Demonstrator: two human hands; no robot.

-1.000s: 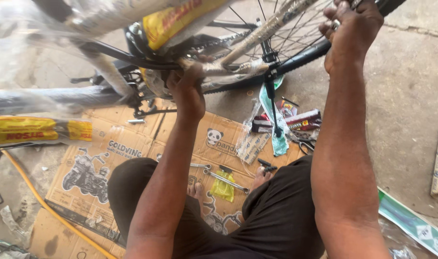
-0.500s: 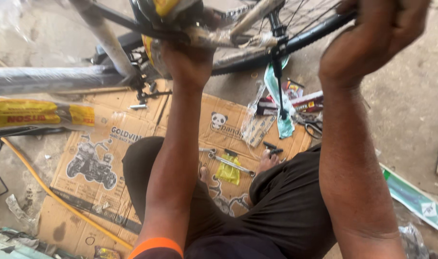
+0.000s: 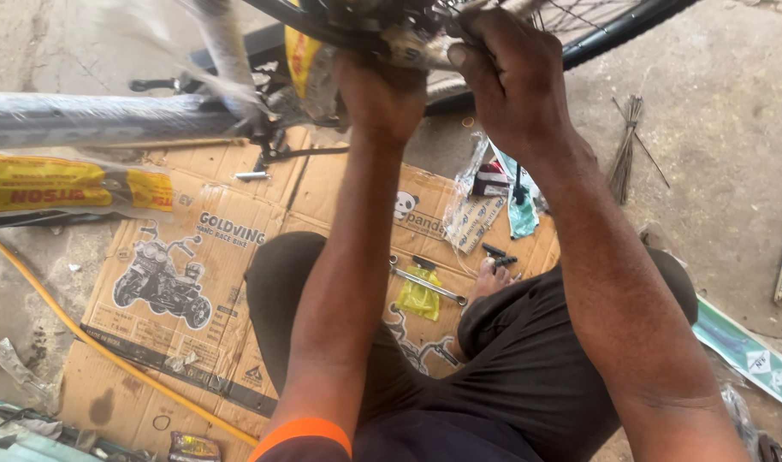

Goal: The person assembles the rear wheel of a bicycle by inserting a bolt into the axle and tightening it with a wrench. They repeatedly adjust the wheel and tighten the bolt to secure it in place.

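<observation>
Head view: flattened cardboard [image 3: 186,282] covers a concrete floor [image 3: 725,103].

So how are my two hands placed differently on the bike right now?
The left hand is closed in a fist low on the bicycle by its yellow-wrapped part, knuckles toward the camera. The right hand sits higher and further right, fingers curled over the parts beside the wheel. Both are raised with a grip on the bike.

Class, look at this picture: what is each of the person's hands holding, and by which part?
Both hold the bicycle at its wheel hub area: the left hand grips the frame end there, and the right hand closes over the hub parts beside the tyre.
</observation>
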